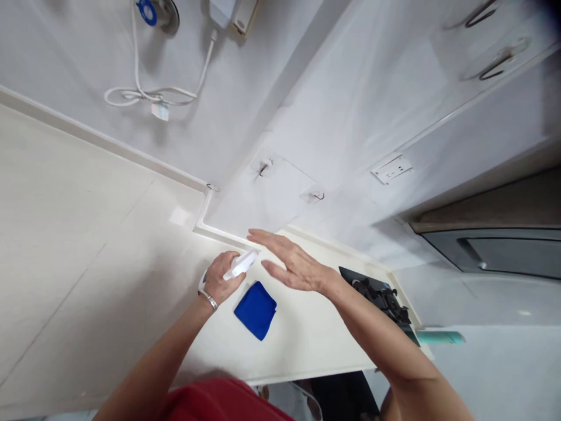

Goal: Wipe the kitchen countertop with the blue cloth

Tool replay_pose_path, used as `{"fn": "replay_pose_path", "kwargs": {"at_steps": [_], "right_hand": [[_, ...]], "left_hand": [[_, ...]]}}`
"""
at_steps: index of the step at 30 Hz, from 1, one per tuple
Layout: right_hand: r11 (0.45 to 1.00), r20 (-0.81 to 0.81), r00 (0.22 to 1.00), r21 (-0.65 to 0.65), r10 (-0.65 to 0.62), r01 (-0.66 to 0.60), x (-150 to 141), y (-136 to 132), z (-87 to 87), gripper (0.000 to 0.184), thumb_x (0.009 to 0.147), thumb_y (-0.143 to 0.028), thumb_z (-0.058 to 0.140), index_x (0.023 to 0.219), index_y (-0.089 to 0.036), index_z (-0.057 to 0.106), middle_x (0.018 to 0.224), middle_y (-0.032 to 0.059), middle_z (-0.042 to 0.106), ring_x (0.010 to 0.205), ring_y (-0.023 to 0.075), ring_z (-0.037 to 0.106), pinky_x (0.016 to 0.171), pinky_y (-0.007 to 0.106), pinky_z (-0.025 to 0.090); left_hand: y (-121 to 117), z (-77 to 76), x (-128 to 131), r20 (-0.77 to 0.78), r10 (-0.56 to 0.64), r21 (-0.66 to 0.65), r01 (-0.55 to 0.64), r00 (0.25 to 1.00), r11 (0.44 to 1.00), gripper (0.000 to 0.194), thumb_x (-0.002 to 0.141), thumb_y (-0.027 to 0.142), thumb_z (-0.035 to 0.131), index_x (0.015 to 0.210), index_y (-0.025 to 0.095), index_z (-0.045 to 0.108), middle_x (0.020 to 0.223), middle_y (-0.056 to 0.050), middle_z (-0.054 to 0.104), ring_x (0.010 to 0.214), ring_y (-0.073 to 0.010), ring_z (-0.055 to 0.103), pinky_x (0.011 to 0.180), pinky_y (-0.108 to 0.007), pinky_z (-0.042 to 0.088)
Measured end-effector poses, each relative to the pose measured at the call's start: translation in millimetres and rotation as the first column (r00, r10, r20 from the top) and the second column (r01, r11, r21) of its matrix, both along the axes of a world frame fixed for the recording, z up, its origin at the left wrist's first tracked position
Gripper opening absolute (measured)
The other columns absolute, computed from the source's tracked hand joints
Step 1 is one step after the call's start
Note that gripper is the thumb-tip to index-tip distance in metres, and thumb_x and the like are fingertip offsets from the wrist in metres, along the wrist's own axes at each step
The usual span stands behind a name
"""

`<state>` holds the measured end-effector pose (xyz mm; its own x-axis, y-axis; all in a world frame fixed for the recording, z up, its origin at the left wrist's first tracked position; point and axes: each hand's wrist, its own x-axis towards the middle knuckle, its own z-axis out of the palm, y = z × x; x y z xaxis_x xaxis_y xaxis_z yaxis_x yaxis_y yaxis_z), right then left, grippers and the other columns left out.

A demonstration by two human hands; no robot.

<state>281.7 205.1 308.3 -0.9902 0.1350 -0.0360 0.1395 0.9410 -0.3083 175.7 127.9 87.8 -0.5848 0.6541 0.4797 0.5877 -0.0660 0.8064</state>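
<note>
My left hand (222,277), with a bracelet at the wrist, is closed around a small white object (241,265) shaped like a flat box or bottle; its exact kind does not show. Close by on the right, my right hand (291,261) is held out with fingers stretched and thumb apart, holding nothing. It does not appear to touch the white object. A folded blue cloth (256,310) lies on the pale countertop (302,345) just below both hands.
A black gas stove (381,298) sits at the counter's right end, beside a teal roll-like object (440,337). Wall hooks (264,168), a socket plate (392,169) and a looped white cable (151,95) are on the walls. A grey range hood (504,251) juts out at right.
</note>
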Motion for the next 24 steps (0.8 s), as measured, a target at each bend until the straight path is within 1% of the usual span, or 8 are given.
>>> {"fn": "replay_pose_path", "kwargs": {"at_steps": [2,4,7,11,14,18,21,24], "right_hand": [[0.974,0.029,0.98,0.114,0.195,-0.197,-2,-3,-3.3,0.057,0.099,-0.049,0.038,0.146,-0.016,0.038,0.152,0.0173,0.041,0.14,0.0255,0.04,0.111,0.049,0.037],[0.922,0.08,0.951,0.235,0.299,-0.309,-12,-4,-9.6,0.063,0.098,-0.055,0.04,0.142,-0.011,0.041,0.142,0.0209,0.051,0.131,0.0269,0.048,0.108,0.049,0.038],[0.814,0.228,0.883,0.344,0.411,-0.468,-35,1,-22.5,0.059,0.098,-0.059,0.036,0.122,-0.01,0.056,0.111,0.0165,0.068,0.099,0.023,0.062,0.091,0.041,0.044],[0.731,0.418,0.791,0.34,0.447,-0.592,-60,13,-39.6,0.057,0.099,-0.059,0.031,0.092,-0.014,0.064,0.076,0.0092,0.069,0.065,0.018,0.059,0.066,0.033,0.038],[0.809,0.418,0.853,0.354,0.312,-0.469,-65,12,-43.7,0.056,0.098,-0.058,0.031,0.096,-0.013,0.064,0.073,0.0091,0.07,0.063,0.0181,0.06,0.061,0.031,0.034],[0.892,0.391,0.92,0.429,-0.041,-0.142,-74,-8,-39.2,0.054,0.098,-0.06,0.033,0.106,-0.014,0.062,0.081,0.0101,0.073,0.069,0.0207,0.065,0.06,0.03,0.033],[0.85,0.316,0.888,0.507,-0.335,0.141,-82,-24,-39.5,0.052,0.099,-0.056,0.031,0.11,-0.015,0.06,0.083,0.0115,0.073,0.076,0.0237,0.067,0.064,0.031,0.037],[0.802,0.248,0.816,0.468,-0.522,0.371,-83,-29,-42.4,0.053,0.1,-0.058,0.027,0.108,-0.016,0.06,0.086,0.0118,0.072,0.08,0.0247,0.068,0.069,0.032,0.041]], "left_hand": [[0,-1.4,-1,0.031,-0.019,0.035,0.018,0.999,0.999,0.031,0.072,0.019,0.064,0.102,0.022,0.057,0.092,-0.004,0.069,0.088,-0.0226,0.068,0.081,-0.036,0.058],[-1,-1.7,-2,0.076,-0.05,0.093,0.043,0.996,0.995,0.028,0.074,0.023,0.064,0.102,0.022,0.057,0.093,-0.004,0.07,0.088,-0.0226,0.068,0.079,-0.037,0.058],[-3,-0.9,-1,0.073,-0.105,0.169,0.092,0.992,0.981,0.021,0.077,0.03,0.064,0.095,0.021,0.058,0.09,-0.005,0.07,0.086,-0.0232,0.068,0.075,-0.038,0.059],[1,1.0,6,-0.016,-0.056,0.165,0.058,0.998,0.985,0.009,0.077,0.025,0.061,0.084,0.022,0.058,0.08,-0.004,0.069,0.078,-0.0224,0.068,0.068,-0.035,0.057],[4,2.1,12,-0.043,0.032,0.09,-0.028,0.999,0.996,0.013,0.076,0.026,0.064,0.087,0.021,0.06,0.077,-0.005,0.07,0.074,-0.0228,0.068,0.064,-0.034,0.056],[5,-0.1,8,-0.098,0.117,0.044,-0.113,0.988,0.993,0.018,0.076,0.033,0.065,0.086,0.018,0.061,0.073,-0.009,0.069,0.068,-0.0255,0.067,0.058,-0.036,0.055],[5,-2.0,4,-0.129,0.152,0.053,-0.146,0.98,0.988,0.026,0.078,0.034,0.063,0.097,0.016,0.06,0.074,-0.01,0.07,0.071,-0.0274,0.068,0.061,-0.039,0.056],[5,-0.7,4,-0.142,0.164,0.07,-0.156,0.976,0.985,0.026,0.078,0.031,0.063,0.1,0.017,0.058,0.076,-0.009,0.069,0.074,-0.0264,0.068,0.064,-0.038,0.056]]}}
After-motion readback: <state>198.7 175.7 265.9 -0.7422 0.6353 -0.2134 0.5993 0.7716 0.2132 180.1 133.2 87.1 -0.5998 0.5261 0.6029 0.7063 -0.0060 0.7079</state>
